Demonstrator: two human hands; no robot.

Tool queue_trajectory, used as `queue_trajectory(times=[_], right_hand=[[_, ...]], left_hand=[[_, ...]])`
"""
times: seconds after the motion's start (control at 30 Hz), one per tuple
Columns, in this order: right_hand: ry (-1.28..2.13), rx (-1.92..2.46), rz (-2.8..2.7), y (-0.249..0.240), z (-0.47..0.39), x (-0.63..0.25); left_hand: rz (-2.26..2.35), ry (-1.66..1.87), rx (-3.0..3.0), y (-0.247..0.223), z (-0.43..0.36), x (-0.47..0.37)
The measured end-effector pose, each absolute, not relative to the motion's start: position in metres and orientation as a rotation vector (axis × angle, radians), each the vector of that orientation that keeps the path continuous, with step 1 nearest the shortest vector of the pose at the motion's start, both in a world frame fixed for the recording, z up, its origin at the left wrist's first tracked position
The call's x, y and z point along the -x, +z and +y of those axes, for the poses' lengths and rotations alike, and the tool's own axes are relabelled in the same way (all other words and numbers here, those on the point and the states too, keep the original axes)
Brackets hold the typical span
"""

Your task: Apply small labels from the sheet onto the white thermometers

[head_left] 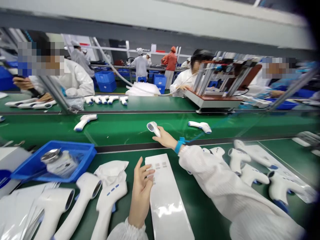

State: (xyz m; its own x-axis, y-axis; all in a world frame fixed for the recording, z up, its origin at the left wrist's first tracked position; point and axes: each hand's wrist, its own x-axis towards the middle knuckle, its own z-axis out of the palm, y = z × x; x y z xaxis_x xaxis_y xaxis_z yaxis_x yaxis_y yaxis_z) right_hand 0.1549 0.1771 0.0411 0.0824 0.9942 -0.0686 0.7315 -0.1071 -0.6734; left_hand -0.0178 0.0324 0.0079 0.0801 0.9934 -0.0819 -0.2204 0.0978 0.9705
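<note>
My right hand (165, 138) is closed around the handle of a white infrared thermometer (153, 128), out over the green conveyor belt (120, 131). A blue band circles that wrist. Nearer to me, my left hand (141, 191) is raised with fingers apart and nothing in it. Beside it lies a long white label sheet (170, 203) bearing a few small grey labels at its far end. White thermometers, among them one with blue buttons (111, 196), lie left of my left hand. More thermometers (252, 174) rest beyond my right sleeve.
A blue tray (93, 151) with a metal-lidded bottle stands at left. Two thermometers, one left (85, 122) and one right (200, 126), lie on the belt. Across it stands a metal fixture (215, 96), with co-workers in white seated around. A beam (160, 26) crosses overhead.
</note>
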Motion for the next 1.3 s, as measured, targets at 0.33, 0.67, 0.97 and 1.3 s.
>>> queue_trajectory(times=[0.33, 0.67, 0.97, 1.3], right_hand=[[0.119, 2.531, -1.042, 0.055, 0.189, -0.308], [0.455, 2.124, -1.517, 0.045, 0.176, -0.299], [0.800, 1.337, -2.097, 0.024, 0.070, -0.169], [0.797, 1.480, -2.145, -0.018, -0.009, -0.158]], left_hand=[[0.871, 1.268, -0.997, -0.011, 0.040, 0.017], [0.905, 1.356, -0.776, -0.012, 0.045, 0.015], [0.676, 1.074, -0.491, 0.018, 0.026, 0.008], [0.867, 0.884, -0.514, 0.023, 0.009, 0.002]])
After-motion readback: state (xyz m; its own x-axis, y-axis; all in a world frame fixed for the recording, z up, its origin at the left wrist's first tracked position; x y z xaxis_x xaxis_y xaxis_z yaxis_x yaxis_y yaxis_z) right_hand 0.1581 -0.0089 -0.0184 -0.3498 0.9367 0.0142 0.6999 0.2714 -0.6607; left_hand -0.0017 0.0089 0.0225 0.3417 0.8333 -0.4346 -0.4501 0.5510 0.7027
